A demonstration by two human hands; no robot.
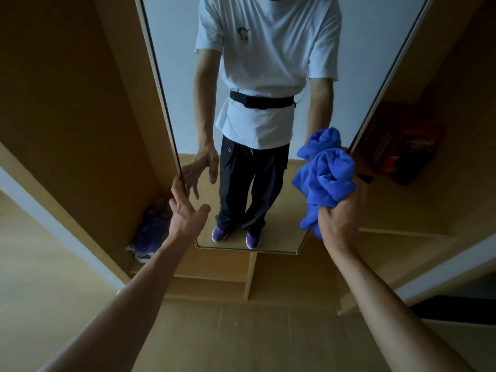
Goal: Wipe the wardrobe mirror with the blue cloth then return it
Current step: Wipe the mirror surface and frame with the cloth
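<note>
My right hand (pixel 341 216) grips the bunched blue cloth (pixel 324 181) at the lower right edge of the mirror (pixel 362 63). My left hand (pixel 188 208) is open, fingers spread, at the mirror's left edge. A purple shoe (pixel 151 232) lies just left; a red box (pixel 402 140) sits on a shelf at far right.

Nothing is legible: the emblem (pixel 243 34) on the shirt (pixel 273 63) reflected in the mirror (pixel 174 63) is blurred, and the red box (pixel 402 140) right of the mirror is too dim.
</note>
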